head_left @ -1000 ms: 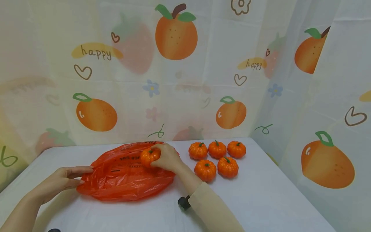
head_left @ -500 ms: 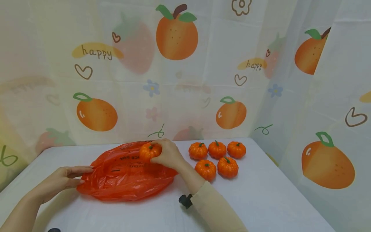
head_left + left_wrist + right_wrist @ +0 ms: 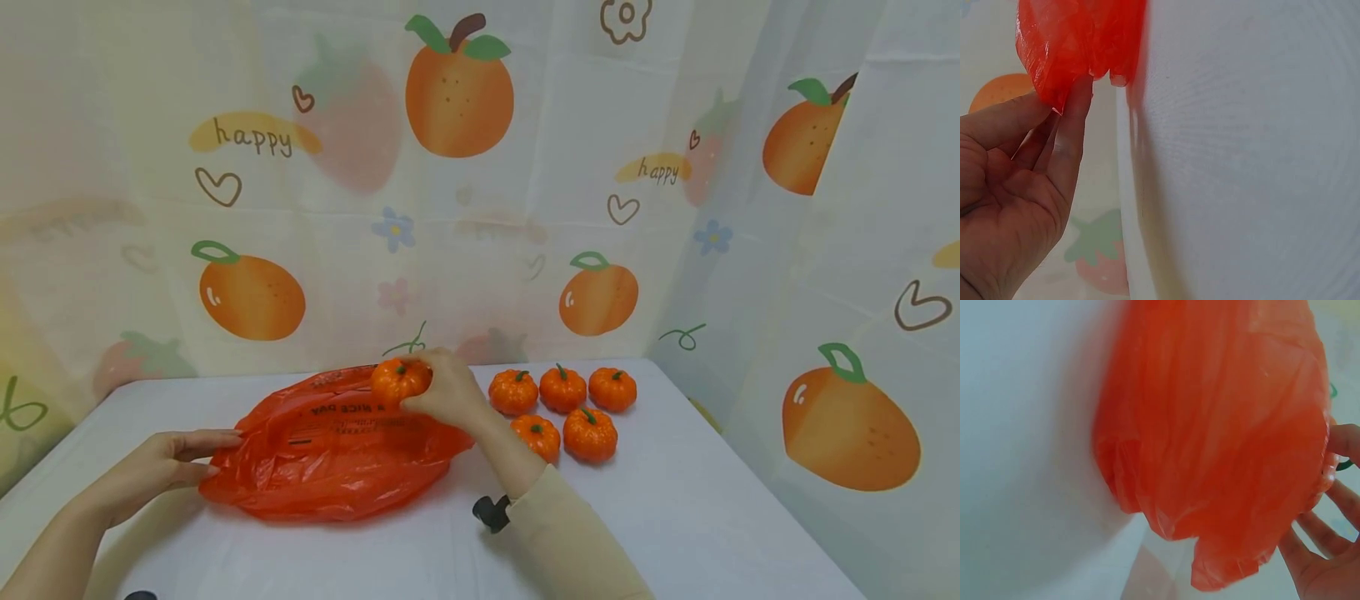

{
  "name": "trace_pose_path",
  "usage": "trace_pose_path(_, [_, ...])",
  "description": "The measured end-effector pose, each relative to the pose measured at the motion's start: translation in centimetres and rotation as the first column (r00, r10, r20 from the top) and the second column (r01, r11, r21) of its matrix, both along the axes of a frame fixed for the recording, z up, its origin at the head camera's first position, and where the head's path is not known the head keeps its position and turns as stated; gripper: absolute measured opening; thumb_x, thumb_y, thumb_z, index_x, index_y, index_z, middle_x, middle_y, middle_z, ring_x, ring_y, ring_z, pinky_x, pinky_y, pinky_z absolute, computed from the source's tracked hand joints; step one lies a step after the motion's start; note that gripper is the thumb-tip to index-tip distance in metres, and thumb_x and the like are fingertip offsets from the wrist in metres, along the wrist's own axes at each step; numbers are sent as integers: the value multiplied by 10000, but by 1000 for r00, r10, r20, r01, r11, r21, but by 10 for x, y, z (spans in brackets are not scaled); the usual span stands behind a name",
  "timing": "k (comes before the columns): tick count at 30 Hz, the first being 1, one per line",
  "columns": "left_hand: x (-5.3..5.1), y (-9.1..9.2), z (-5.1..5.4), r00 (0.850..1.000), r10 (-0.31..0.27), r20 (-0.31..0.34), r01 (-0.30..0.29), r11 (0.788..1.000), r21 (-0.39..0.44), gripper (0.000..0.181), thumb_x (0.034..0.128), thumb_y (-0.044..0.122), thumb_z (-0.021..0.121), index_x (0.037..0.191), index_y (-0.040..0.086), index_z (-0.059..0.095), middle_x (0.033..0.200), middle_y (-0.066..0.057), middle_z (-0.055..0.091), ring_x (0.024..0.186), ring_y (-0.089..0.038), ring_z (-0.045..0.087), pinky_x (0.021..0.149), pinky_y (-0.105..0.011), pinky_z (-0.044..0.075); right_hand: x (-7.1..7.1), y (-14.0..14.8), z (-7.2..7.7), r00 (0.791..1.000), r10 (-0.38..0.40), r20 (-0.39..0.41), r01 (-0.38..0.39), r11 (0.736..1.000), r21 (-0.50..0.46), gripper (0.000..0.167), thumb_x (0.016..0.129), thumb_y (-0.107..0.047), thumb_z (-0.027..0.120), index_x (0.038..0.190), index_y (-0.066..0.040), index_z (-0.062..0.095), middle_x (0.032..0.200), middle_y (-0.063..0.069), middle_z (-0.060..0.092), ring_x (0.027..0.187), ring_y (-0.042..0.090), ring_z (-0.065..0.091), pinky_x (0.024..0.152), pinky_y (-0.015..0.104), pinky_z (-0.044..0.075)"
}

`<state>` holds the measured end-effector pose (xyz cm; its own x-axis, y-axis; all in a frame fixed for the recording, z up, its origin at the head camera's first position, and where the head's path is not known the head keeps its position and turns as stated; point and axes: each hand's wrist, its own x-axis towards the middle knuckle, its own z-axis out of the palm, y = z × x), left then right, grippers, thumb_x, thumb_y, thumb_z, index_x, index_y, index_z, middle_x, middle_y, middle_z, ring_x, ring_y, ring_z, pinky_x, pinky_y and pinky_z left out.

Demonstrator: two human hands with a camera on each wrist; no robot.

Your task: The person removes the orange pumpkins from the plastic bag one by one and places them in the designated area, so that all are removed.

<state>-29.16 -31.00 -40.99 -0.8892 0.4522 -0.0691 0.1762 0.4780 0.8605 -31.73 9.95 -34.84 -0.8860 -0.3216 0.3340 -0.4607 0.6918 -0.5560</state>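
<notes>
My left hand (image 3: pixel 157 467) pinches the left end of a thin red plastic bag (image 3: pixel 330 492); in the left wrist view, thumb and fingers meet on the bag's gathered edge (image 3: pixel 1054 81). The bag lies on its side with its mouth spread, dark print showing inside. In my right hand (image 3: pixel 453 392) is a small orange pumpkin (image 3: pixel 396 383) with a green stem, held at the bag's upper right rim. The right wrist view shows the bag (image 3: pixel 1210 425) covering most of that pumpkin, with the fingers at its far side.
Several more small pumpkins (image 3: pixel 562 387) stand in two rows on the white table (image 3: pixel 675 517), right of the bag. A fruit-printed curtain (image 3: pixel 480 250) hangs behind and along the right side. A black camera piece (image 3: pixel 491 513) sits at my right wrist.
My right hand has lifted the pumpkin upward and slightly right, from within the bag's mouth to its upper rim. The bag's right edge stretches further right. My left hand stays put.
</notes>
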Motion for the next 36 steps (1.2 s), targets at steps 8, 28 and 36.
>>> trace_pose_path(8, [-1, -1, 0, 1000, 3, 2, -3, 1000, -6, 468, 957, 117, 581, 1400, -18, 508, 1165, 385, 579, 1041, 260, 483, 817, -186, 549, -1, 10, 3, 999, 2, -34, -3, 1000, -16, 597, 754, -215, 835, 1317, -195, 635, 1339, 47, 609, 1157, 233, 595, 956, 363, 539])
trace_pose_path(28, [-1, 0, 1, 1000, 9, 8, -9, 1000, -9, 468, 959, 115, 578, 1404, -7, 507, 1158, 388, 578, 1034, 239, 506, 818, -197, 556, -2, 51, 6, 998, -32, -54, 25, 992, -125, 579, 736, -147, 830, 1286, -136, 649, 1290, 50, 655, 1177, 261, 582, 1009, 430, 515])
trace_pose_path(36, [0, 0, 1, 1000, -2, 5, 2, 1000, -8, 464, 961, 110, 571, 1403, -15, 505, 1169, 377, 586, 1040, 253, 491, 821, -186, 551, -2, 72, 6, 996, -79, -34, 72, 983, -170, 572, 748, -148, 830, 1289, -159, 645, 1303, 43, 623, 1191, 278, 582, 1021, 455, 515])
